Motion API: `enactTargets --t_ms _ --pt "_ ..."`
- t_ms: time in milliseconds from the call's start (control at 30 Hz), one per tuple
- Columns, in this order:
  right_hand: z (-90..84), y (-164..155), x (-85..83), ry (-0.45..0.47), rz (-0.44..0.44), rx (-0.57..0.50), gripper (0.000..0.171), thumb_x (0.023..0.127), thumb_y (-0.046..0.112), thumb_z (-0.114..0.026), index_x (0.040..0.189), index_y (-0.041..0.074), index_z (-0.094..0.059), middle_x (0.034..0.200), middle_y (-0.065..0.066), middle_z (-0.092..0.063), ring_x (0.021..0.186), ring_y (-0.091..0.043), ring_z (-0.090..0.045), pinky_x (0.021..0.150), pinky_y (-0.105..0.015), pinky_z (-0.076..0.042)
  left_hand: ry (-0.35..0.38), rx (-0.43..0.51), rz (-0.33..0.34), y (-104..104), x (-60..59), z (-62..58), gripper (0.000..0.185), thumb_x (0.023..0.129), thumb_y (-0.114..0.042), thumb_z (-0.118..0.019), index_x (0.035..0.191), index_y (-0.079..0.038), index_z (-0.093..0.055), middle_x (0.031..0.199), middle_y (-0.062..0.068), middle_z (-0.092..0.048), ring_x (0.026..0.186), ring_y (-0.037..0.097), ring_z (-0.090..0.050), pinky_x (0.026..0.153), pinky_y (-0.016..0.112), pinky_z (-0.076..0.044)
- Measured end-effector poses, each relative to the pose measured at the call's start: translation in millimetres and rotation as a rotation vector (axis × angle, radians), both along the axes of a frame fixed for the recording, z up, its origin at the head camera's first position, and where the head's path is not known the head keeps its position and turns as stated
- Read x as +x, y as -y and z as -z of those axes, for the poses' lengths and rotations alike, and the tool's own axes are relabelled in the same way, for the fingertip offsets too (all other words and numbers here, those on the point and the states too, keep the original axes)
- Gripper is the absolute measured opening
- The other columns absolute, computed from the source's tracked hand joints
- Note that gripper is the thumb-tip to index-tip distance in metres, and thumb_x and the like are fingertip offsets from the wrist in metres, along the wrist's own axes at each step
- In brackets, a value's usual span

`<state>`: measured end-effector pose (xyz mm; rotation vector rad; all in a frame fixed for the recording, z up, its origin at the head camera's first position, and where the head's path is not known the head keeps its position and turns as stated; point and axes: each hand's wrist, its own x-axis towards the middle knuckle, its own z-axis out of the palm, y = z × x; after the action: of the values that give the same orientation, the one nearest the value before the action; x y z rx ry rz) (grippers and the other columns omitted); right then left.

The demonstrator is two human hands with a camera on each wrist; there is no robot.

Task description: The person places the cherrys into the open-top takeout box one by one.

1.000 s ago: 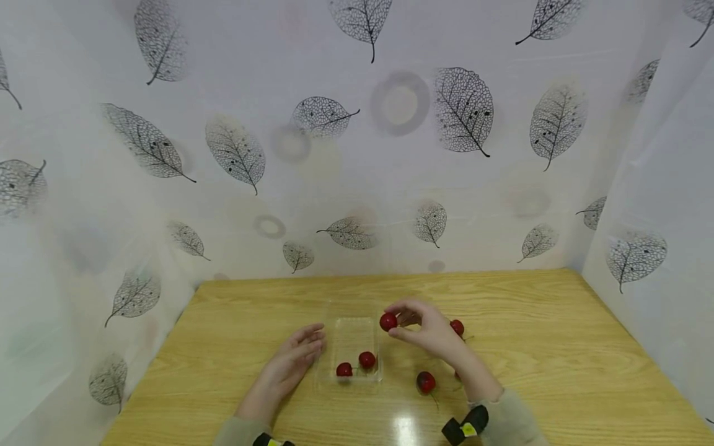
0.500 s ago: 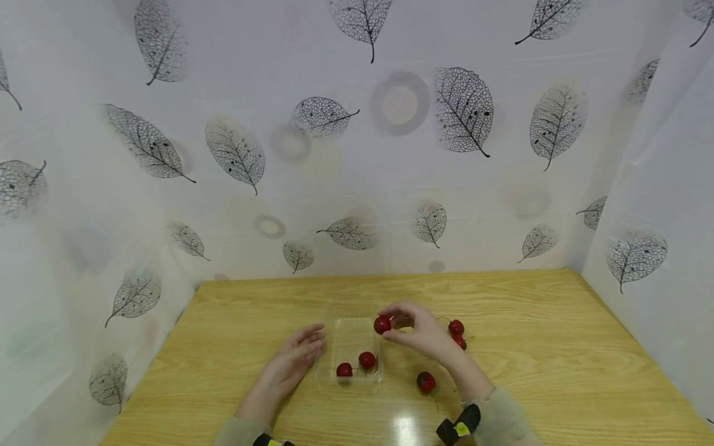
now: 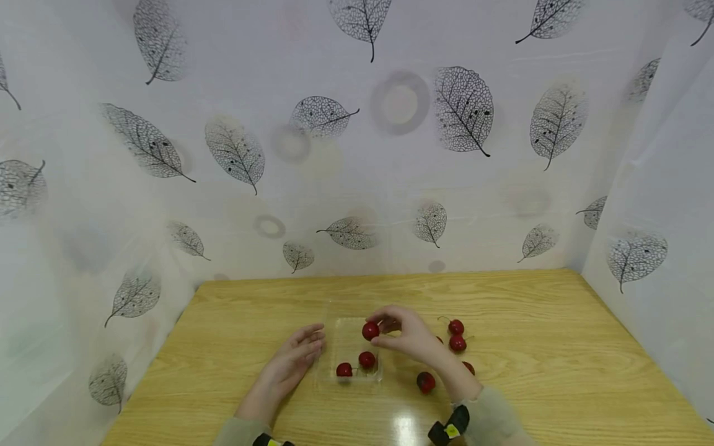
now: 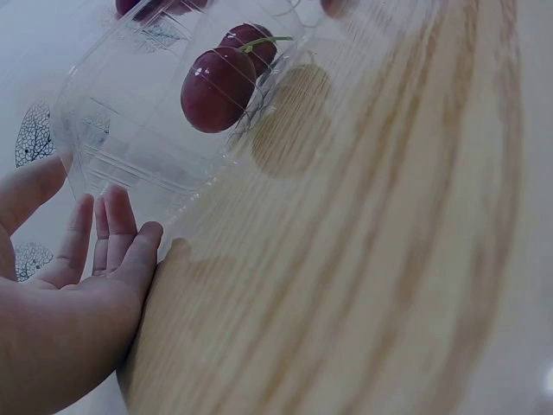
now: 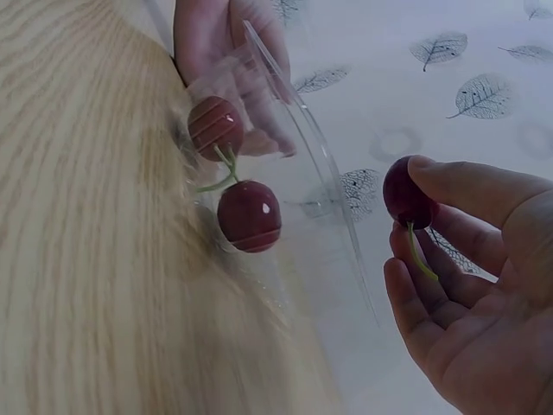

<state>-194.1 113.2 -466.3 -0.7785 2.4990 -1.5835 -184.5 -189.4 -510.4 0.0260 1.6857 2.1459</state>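
Observation:
My right hand pinches a dark red cherry between thumb and fingers, over the right side of a clear plastic box. In the right wrist view the held cherry has its green stem hanging down towards the palm. Two cherries lie inside the box at its near end, one on the left and one on the right. My left hand rests along the box's left side with fingers relaxed. The left wrist view shows its fingertips right at the clear wall.
Several loose cherries lie on the wooden table right of the box, including a pair at the back and one nearer. My right forearm partly hides some. A leaf-patterned white sheet stands behind the table.
My right hand has moved left and slightly towards me, carrying the cherry from beside the box to over it. More of the loose cherries now show. The left hand stays put.

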Motion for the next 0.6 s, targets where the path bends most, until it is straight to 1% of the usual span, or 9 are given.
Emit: enactTargets --t_ms 133,267,433,600 --pt "2.5 5 0.9 0.000 -0.024 -0.003 0.035 0.092 0.014 -0.083 0.124 0.005 -0.073 0.116 -0.012 -0.074 0.100 -0.012 -0.070 0.092 -0.026 -0.059 -0.008 0.005 0.012 0 -0.2 -0.2 0.059 0.107 -0.003 -0.056 0.160 0.005 -0.031 0.134 0.000 -0.050 0.124 0.008 -0.056 0.105 0.017 -0.049" --pt "5.5 10 1.1 -0.019 -0.048 -0.013 0.035 0.091 0.012 -0.084 0.123 0.002 -0.073 0.116 -0.015 -0.075 0.099 -0.014 -0.071 0.092 -0.028 -0.061 -0.007 0.006 0.015 0 -0.5 -0.3 0.060 0.107 -0.004 -0.056 0.160 0.005 -0.030 0.135 0.000 -0.050 0.123 0.007 -0.056 0.106 0.017 -0.049" --pt "6.2 13 2.9 -0.023 -0.042 0.010 0.036 0.089 0.011 -0.085 0.122 0.003 -0.073 0.117 -0.015 -0.075 0.100 -0.016 -0.071 0.092 -0.028 -0.061 -0.002 0.000 0.009 -1 -0.9 -0.8 0.060 0.107 -0.004 -0.056 0.161 0.006 -0.030 0.137 0.001 -0.050 0.123 0.007 -0.056 0.106 0.017 -0.049" --pt "6.0 16 5.0 -0.025 -0.044 0.030 0.035 0.088 0.011 -0.086 0.121 0.006 -0.074 0.116 -0.010 -0.075 0.099 -0.012 -0.071 0.092 -0.029 -0.061 0.000 -0.002 0.002 -2 -0.6 -1.1 0.060 0.107 -0.004 -0.056 0.160 0.006 -0.030 0.136 0.002 -0.050 0.124 0.008 -0.056 0.106 0.018 -0.049"
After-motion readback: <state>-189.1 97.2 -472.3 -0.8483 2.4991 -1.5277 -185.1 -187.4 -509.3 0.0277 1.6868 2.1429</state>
